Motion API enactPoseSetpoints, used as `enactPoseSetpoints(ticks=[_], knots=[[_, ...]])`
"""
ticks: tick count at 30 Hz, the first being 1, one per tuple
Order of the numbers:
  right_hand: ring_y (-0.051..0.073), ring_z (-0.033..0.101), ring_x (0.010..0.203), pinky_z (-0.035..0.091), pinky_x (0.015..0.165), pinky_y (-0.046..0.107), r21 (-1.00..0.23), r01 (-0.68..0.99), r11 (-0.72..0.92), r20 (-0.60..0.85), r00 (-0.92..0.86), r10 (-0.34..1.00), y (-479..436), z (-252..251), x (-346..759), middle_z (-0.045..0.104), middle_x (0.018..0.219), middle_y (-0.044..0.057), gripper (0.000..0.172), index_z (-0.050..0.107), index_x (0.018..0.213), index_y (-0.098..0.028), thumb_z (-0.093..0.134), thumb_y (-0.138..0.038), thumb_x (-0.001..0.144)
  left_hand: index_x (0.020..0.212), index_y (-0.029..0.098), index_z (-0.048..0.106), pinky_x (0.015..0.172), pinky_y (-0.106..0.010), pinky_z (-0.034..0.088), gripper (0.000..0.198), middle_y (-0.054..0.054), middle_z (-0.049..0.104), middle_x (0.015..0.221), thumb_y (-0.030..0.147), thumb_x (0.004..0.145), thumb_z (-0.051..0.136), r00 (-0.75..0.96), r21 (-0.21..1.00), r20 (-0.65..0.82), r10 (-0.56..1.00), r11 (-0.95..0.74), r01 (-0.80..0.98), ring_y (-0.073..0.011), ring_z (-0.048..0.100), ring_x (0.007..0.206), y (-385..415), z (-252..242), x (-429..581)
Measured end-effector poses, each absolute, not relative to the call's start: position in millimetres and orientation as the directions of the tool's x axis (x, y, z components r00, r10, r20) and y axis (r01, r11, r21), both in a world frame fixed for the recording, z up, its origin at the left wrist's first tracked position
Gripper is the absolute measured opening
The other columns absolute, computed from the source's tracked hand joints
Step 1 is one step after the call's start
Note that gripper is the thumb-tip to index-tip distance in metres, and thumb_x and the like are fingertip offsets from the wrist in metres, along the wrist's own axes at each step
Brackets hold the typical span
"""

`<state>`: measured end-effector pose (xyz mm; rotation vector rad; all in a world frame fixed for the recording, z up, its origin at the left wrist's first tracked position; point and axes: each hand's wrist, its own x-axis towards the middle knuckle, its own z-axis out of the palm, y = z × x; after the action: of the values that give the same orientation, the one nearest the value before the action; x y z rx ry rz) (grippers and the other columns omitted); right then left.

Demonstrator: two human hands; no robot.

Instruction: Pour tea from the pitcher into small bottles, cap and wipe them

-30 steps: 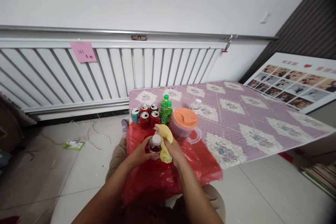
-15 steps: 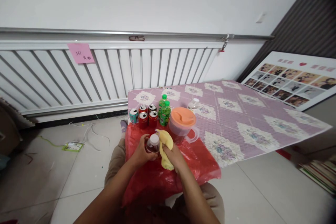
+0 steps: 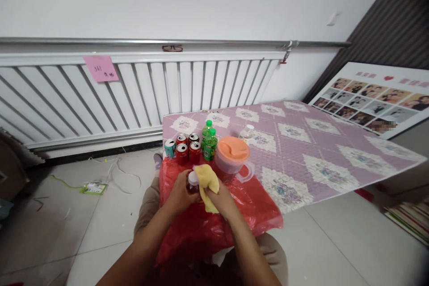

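Note:
My left hand (image 3: 181, 194) is wrapped round a clear bottle (image 3: 193, 179) with a white cap, held upright over the red plastic sheet (image 3: 201, 228). In my right hand (image 3: 217, 201) is a yellow cloth (image 3: 207, 178), bunched in the fingers and pressed to the bottle's right side, partly over its cap. The bottle's lower part is hidden by my fingers and the cloth. Just beyond my hands stand several drink cans (image 3: 182, 153), two green bottles (image 3: 210, 145) with green caps, and a clear jug (image 3: 228, 167) with an orange lid (image 3: 233, 149).
A second clear bottle (image 3: 247, 132) with a white cap stands behind the jug. The table has a purple floral cover (image 3: 293, 156). Behind it runs a white radiator (image 3: 187, 85); a photo board (image 3: 372, 103) leans at the right. A power strip (image 3: 94, 188) lies on the floor.
The yellow cloth has shifted slightly up and left, now covering part of the bottle's cap. The bottle has moved a little to the left, and both hands still hold their things.

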<state>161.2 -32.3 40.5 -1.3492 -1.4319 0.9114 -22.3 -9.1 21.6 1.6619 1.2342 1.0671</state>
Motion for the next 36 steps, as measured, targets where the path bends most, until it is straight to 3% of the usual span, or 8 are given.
enactPoseSetpoints(ticks=[6, 11, 15, 19, 23, 26, 30, 36], knots=[[0.030, 0.080, 0.097, 0.064, 0.089, 0.046, -0.918, 0.379, 0.115, 0.127, 0.007, 0.992, -49.9, 25.2, 164.9, 0.084, 0.109, 0.008, 0.039, 0.077, 0.109, -0.024, 0.061, -0.018, 0.074, 0.132, 0.017, 0.062, 0.104, -0.048, 0.059, 0.069, -0.011, 0.074, 0.128, 0.024, 0.068, 0.085, 0.354, 0.948, 0.043, 0.934, -0.150, 0.281, -0.0343, 0.069, 0.116, 1.6, 40.8, -43.0], [0.030, 0.077, 0.085, 0.062, 0.082, 0.044, -0.860, 0.499, 0.105, 0.132, 0.019, 0.991, -62.2, 20.1, 180.1, 0.083, 0.091, 0.008, 0.030, 0.079, 0.092, -0.025, 0.064, -0.015, 0.067, 0.134, 0.020, 0.065, 0.114, -0.053, 0.053, 0.073, -0.011, 0.072, 0.135, 0.022, 0.064, 0.086, 0.456, 0.937, 0.052, 0.888, -0.202, 0.286, -0.0360, 0.066, 0.126, 12.1, 49.3, -54.9], [0.033, 0.078, 0.097, 0.061, 0.087, 0.047, -0.851, 0.522, 0.062, 0.151, 0.129, 0.980, -59.8, 20.2, 198.3, 0.082, 0.108, 0.010, 0.039, 0.076, 0.111, -0.024, 0.065, -0.021, 0.074, 0.143, 0.019, 0.059, 0.124, -0.060, 0.042, 0.094, -0.017, 0.061, 0.148, 0.025, 0.056, 0.094, 0.284, 0.905, 0.103, 0.953, -0.209, 0.371, -0.0436, 0.054, 0.143, 2.7, 47.3, -43.9], [0.036, 0.072, 0.117, 0.057, 0.103, 0.052, -0.855, 0.518, 0.041, 0.193, 0.242, 0.951, -48.7, 23.4, 200.5, 0.076, 0.129, 0.017, 0.055, 0.065, 0.134, -0.018, 0.066, -0.030, 0.080, 0.142, 0.015, 0.057, 0.122, -0.064, 0.040, 0.088, -0.019, 0.061, 0.142, 0.025, 0.062, 0.092, 0.077, 0.863, 0.149, 0.986, -0.168, 0.476, -0.0450, 0.053, 0.140, -10.9, 40.0, -24.7], [0.038, 0.064, 0.131, 0.050, 0.113, 0.057, -0.807, 0.572, 0.147, 0.335, 0.239, 0.912, -37.7, 28.4, 180.5, 0.068, 0.143, 0.022, 0.069, 0.057, 0.146, -0.013, 0.067, -0.036, 0.082, 0.129, 0.018, 0.062, 0.113, -0.061, 0.049, 0.072, -0.015, 0.067, 0.128, 0.023, 0.063, 0.089, 0.083, 0.843, 0.209, 0.974, -0.222, 0.491, -0.0413, 0.061, 0.125, -11.7, 34.6, -16.7], [0.038, 0.060, 0.137, 0.046, 0.118, 0.058, -0.725, 0.632, 0.274, 0.441, 0.120, 0.889, -33.3, 30.3, 165.3, 0.065, 0.148, 0.022, 0.066, 0.058, 0.147, -0.013, 0.067, -0.036, 0.086, 0.129, 0.016, 0.060, 0.108, -0.057, 0.054, 0.066, -0.014, 0.069, 0.127, 0.026, 0.069, 0.083, 0.175, 0.870, 0.225, 0.959, -0.278, 0.408, -0.0374, 0.066, 0.119, -8.0, 37.5, -18.9], [0.035, 0.060, 0.137, 0.045, 0.120, 0.053, -0.647, 0.710, 0.277, 0.365, -0.030, 0.930, -35.0, 29.6, 158.5, 0.066, 0.149, 0.018, 0.057, 0.062, 0.145, -0.014, 0.063, -0.024, 0.089, 0.138, 0.012, 0.055, 0.111, -0.051, 0.055, 0.071, -0.017, 0.068, 0.137, 0.025, 0.072, 0.076, 0.298, 0.900, 0.198, 0.934, -0.294, 0.323, -0.0348, 0.067, 0.125, -2.6, 45.3, -29.4], [0.036, 0.066, 0.124, 0.052, 0.110, 0.047, -0.549, 0.822, 0.154, 0.195, -0.054, 0.979, -50.3, 24.0, 164.7, 0.072, 0.140, 0.017, 0.048, 0.070, 0.137, -0.016, 0.062, -0.013, 0.089, 0.142, 0.015, 0.053, 0.116, -0.053, 0.052, 0.078, -0.015, 0.067, 0.140, 0.016, 0.066, 0.073, 0.444, 0.893, 0.107, 0.890, -0.282, 0.350, -0.0344, 0.065, 0.129, 8.4, 49.9, -49.2]])
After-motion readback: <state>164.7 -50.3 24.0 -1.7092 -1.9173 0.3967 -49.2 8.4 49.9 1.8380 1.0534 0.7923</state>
